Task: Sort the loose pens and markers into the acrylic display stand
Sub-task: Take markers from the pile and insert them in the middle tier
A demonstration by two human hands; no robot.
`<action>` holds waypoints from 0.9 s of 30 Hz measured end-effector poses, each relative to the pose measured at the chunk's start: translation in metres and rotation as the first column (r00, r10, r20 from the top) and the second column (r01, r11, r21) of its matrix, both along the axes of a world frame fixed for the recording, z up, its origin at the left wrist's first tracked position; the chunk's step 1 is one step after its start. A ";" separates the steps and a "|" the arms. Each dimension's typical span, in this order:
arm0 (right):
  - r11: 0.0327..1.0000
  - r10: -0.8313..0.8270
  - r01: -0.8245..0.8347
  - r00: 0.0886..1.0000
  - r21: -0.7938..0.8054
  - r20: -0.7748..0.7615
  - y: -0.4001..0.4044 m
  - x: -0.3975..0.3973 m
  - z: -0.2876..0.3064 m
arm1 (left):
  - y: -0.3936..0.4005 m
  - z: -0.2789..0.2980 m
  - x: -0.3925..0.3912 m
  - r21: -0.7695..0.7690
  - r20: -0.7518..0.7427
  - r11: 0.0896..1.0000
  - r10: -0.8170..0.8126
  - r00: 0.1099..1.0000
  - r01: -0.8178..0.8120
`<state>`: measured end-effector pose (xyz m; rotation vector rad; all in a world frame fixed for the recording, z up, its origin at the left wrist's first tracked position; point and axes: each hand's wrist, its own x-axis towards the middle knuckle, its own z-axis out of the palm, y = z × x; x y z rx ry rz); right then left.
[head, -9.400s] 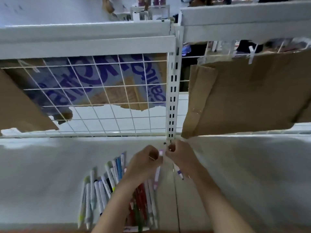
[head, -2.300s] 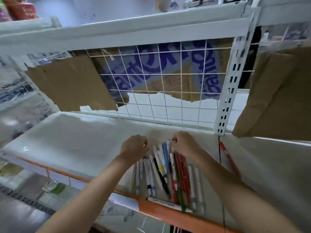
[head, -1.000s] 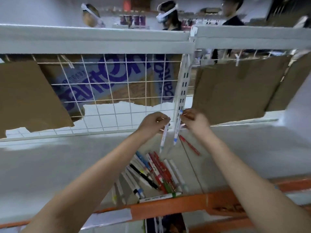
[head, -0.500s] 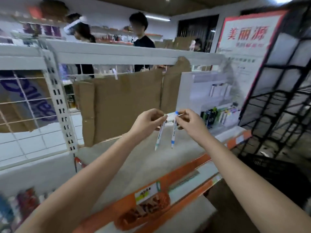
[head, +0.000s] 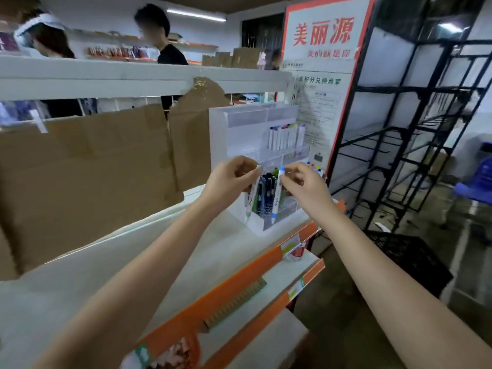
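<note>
At end of white shelf (head: 80, 262), acrylic display stand (head: 221, 134) sits near orange edge. Left hand (head: 229, 179) pinches top of green-tipped marker (head: 252, 194), fingers curled tight. Right hand (head: 300, 182) pinches top of blue-tipped marker (head: 276, 194) same way. Both markers hang tip down, just in front of low slot with dark pens (head: 266, 190). Slot looks crowded: marker could bump pens, tip sideways, not go in. Only top held, so marker could swing or slip. Hard push might slide stand off shelf edge.
</note>
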<state>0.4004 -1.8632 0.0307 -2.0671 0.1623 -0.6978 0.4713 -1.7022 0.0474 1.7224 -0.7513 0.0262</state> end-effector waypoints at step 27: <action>0.984 0.178 -0.158 0.911 -0.083 0.372 -0.235 0.186 0.056 | -0.211 0.071 0.151 -0.076 0.152 0.985 0.167 0.974 -0.157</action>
